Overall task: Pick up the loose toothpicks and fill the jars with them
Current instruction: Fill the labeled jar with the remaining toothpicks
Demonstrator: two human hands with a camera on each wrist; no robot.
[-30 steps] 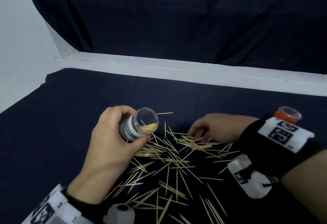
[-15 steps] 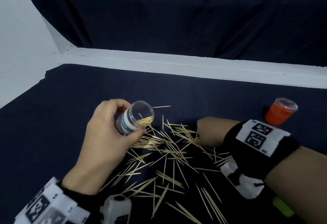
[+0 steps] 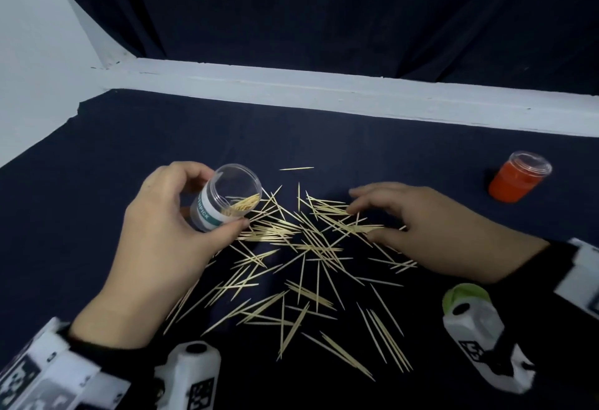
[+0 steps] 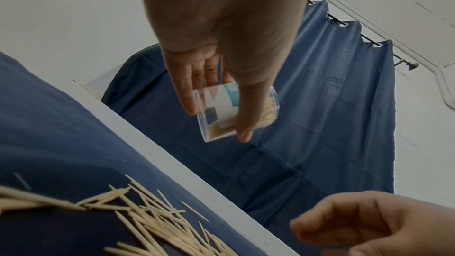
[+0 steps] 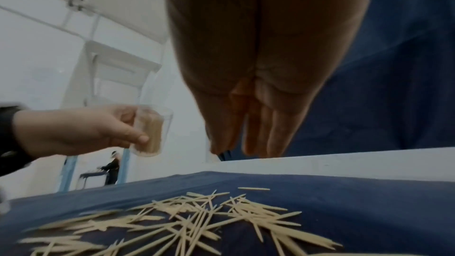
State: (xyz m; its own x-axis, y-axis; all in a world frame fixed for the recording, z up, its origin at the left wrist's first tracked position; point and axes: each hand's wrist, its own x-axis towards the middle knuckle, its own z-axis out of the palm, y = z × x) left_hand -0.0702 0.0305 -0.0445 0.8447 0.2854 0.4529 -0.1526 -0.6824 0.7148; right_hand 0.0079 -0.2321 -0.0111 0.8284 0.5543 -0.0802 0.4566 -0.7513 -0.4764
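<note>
Head view: a person's two bare hands work over a dark blue cloth-covered table (image 3: 136,137) strewn with loose wooden toothpicks (image 3: 301,247). The left hand (image 3: 162,231) grips a small clear plastic jar (image 3: 227,197) with a white and teal label, fingers and thumb curled round its body, and holds it tilted just above the cloth, its open mouth facing the pile. Only a small bundle of toothpicks lies inside, against the lower wall — by that showing, the jar is far from full.

The right hand (image 3: 431,225) is open, its fingers spread and lowered onto the far right part of the pile, touching toothpicks. Whether it has any pinched cannot be told; the right wrist view shows only straight fingers above the scatter.

A second jar, orange-red with a clear cap (image 3: 518,176), stands upright well apart to the right, near the back of the cloth. Its contents cannot be seen.

Judging by the layout, the task is at an early stage — dozens of toothpicks are spread between and in front of the hands, some crossing in heaps, some lying singly toward the near edge. Nearly all of the gathering is left.
</note>
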